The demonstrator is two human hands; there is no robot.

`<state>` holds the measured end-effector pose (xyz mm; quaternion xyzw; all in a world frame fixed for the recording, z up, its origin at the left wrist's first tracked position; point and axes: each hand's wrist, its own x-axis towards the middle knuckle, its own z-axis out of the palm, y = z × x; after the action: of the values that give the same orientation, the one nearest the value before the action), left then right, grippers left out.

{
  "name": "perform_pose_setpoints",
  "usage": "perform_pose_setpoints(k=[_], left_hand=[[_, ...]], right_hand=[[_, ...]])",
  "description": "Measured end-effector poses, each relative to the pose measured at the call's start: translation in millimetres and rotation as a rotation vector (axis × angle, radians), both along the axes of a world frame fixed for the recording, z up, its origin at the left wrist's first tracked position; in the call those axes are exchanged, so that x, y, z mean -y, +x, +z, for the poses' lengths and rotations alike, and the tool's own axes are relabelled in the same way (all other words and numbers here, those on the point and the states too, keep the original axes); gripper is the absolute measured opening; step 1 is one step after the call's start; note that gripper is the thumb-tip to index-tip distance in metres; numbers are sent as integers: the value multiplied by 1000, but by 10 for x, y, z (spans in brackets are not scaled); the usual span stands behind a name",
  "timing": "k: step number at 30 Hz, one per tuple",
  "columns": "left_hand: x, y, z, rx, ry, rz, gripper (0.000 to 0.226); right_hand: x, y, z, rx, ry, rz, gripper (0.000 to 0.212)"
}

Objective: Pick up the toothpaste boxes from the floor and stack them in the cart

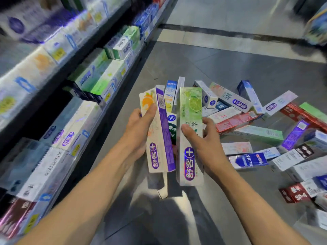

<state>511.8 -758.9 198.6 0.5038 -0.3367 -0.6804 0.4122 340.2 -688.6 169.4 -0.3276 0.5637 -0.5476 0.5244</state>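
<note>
Two hands hold toothpaste boxes above the floor [203,55]. Left hand [137,131] grips an orange box [155,131], thumb curled across its front, box upright and tilted slightly left. More boxes sit behind it in the same grip, apparently three or four; count uncertain. Right hand [203,138] grips a lime box [190,135], thumb on the front, fingers wrapped behind. The two boxes are just beside each other, not touching. A loose pile [265,124] of boxes lies on the floor to the right. Stocked shelves [62,76] run along the left, blurred.
</note>
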Motion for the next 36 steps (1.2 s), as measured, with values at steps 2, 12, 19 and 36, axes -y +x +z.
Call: perform_pose_setpoints(k=[2,12,19,36], left_hand=[[-44,-26,496,-42,-1,-15,54],[-177,-300,3887,-23,-118,-37,38],[-570,-669,6313,-12,-354,118,34],[-1318,-1521,8733,-182,-726,-36,29]], right_hand=[[8,-10,466,19,-7,40,42],[-65,-231,3974,-5,-60,39,29],[-344,-368,6566,-137,-263,-61,39],[-1439,-1011,9008,-405,-486,-242,40]])
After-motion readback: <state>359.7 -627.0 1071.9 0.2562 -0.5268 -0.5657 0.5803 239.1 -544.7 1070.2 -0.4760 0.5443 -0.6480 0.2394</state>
